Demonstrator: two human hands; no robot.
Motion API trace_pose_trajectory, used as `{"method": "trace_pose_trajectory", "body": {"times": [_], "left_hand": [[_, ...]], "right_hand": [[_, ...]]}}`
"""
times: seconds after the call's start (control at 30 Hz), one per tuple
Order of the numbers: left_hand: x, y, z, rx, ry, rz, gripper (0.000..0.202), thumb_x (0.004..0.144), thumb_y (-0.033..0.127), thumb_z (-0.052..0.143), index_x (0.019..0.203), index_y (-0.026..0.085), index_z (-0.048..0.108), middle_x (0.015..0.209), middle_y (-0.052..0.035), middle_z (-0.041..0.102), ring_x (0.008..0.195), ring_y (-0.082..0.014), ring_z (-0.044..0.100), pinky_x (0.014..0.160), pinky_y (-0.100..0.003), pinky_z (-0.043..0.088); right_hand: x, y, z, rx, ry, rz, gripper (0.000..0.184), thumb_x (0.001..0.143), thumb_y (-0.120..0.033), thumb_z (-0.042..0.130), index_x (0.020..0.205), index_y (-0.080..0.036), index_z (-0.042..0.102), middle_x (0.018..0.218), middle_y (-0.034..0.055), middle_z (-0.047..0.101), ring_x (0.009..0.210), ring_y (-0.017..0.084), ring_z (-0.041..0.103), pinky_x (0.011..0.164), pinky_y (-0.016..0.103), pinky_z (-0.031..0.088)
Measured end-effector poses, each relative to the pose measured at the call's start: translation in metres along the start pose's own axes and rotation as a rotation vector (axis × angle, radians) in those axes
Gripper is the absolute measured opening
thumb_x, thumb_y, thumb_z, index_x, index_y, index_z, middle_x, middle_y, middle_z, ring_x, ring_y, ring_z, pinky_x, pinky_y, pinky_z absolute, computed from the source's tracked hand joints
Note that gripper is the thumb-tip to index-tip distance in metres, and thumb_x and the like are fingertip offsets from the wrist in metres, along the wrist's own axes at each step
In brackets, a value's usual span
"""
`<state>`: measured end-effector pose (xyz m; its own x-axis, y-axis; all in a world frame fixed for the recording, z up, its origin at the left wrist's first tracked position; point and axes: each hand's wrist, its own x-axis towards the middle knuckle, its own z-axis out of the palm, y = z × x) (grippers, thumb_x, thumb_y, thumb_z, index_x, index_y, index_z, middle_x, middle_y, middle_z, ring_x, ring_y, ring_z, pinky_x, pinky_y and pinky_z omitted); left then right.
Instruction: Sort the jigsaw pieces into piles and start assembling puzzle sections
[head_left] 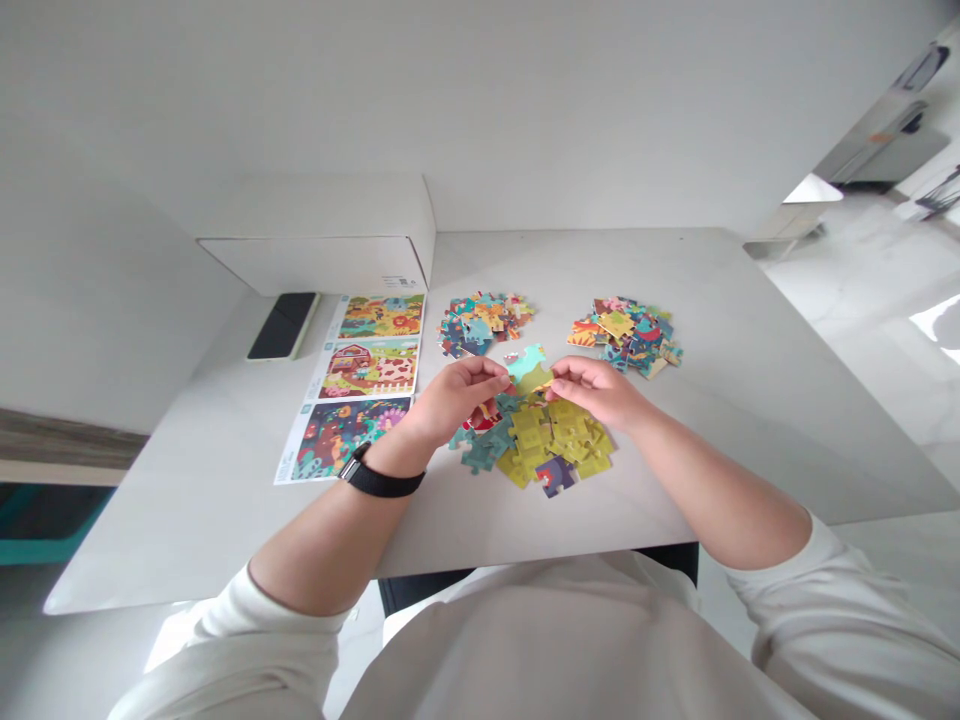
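A turquoise and green jigsaw puzzle piece (531, 370) is held up between my two hands. My left hand (469, 393) pinches its left edge with thumb and fingertips, and my right hand (589, 388) pinches its right edge. Whether it is one piece or two joined, I cannot tell. Beneath it lies a heap of yellow-green puzzle pieces (562, 437), with teal pieces (481, 447) against its left side. One purple piece (555, 477) lies at the heap's near edge. My left hand partly hides the teal pieces.
Mixed puzzle pieces form a left pile (486, 322) and a right pile (630, 332) farther back. A printed picture sheet (369, 385) lies left, beside a phone (283, 327). Behind them a white box (315, 262) stands near the wall. The white table's (645, 510) front edge is close to my body.
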<state>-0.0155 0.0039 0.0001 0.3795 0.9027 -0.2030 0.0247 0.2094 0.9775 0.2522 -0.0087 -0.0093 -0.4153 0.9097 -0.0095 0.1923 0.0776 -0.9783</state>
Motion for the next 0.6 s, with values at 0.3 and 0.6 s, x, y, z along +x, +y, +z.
{"method": "trace_pose_trajectory", "body": {"times": [0.3, 0.6], "left_hand": [[-0.002, 0.002, 0.0, 0.029, -0.008, 0.017, 0.047, 0.085, 0.06, 0.081, 0.099, 0.018, 0.066, 0.104, -0.0085, 0.077, 0.059, -0.0105, 0.064, 0.04, -0.02, 0.045], [-0.004, 0.008, 0.002, 0.059, 0.011, 0.033, 0.044, 0.086, 0.058, 0.08, 0.103, 0.018, 0.07, 0.1, -0.0078, 0.075, 0.06, -0.0113, 0.063, 0.041, -0.02, 0.046]], "right_hand": [[0.006, 0.0, -0.01, 0.156, 0.226, 0.02, 0.039, 0.084, -0.061, 0.083, 0.087, -0.023, 0.075, 0.086, 0.0033, 0.077, 0.086, 0.02, 0.072, 0.086, 0.034, 0.058], [0.003, -0.003, -0.108, 0.108, 0.81, 0.1, 0.031, 0.072, -0.043, 0.085, 0.087, -0.023, 0.067, 0.083, 0.0017, 0.077, 0.065, 0.012, 0.063, 0.054, 0.02, 0.044]]}}
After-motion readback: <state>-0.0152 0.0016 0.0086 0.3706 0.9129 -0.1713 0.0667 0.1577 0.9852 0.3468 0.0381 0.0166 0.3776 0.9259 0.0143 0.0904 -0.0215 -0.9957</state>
